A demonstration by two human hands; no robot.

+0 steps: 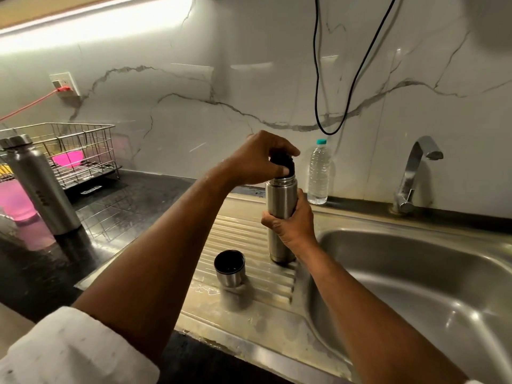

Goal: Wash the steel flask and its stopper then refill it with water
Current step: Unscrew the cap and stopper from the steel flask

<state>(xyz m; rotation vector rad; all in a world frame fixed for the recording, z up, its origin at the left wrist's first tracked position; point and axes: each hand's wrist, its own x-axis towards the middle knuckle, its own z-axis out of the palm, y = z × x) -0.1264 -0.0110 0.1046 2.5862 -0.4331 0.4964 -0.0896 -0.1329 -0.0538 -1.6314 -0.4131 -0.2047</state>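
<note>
The sink point(415, 286) fills the right of the view, its ribbed drainboard point(249, 245) running left to the dark counter point(41, 273). A wire rack point(83, 151) stands at the back left, with a second steel bottle point(41, 187) in front of it.

The flask point(279, 195) stands upright on the drainboard, just beside the basin. Your right hand point(293, 225) is wrapped round its middle; your left hand point(260, 159) is curled over the black stopper point(282, 163), which sits in the flask's mouth. Whether the stopper is threaded home or loose cannot be told.

Handling: the flask is probably rigid, smooth steel, slippery once wet, and heavier if water remains inside. Grip it at mid-body as you do now, and take the stopper by its rim.

The steel cup point(230, 268) rests mouth-up on the drainboard near the flask's base, to its left; it is likely light and easy to knock over with your left forearm. A plastic bottle point(318, 173) stands behind the flask against the wall. The tap point(415, 173) rises at the back of the sink, well apart from the flask, with nothing between them. A black cable point(318, 79) hangs down the wall above the plastic bottle.
</note>
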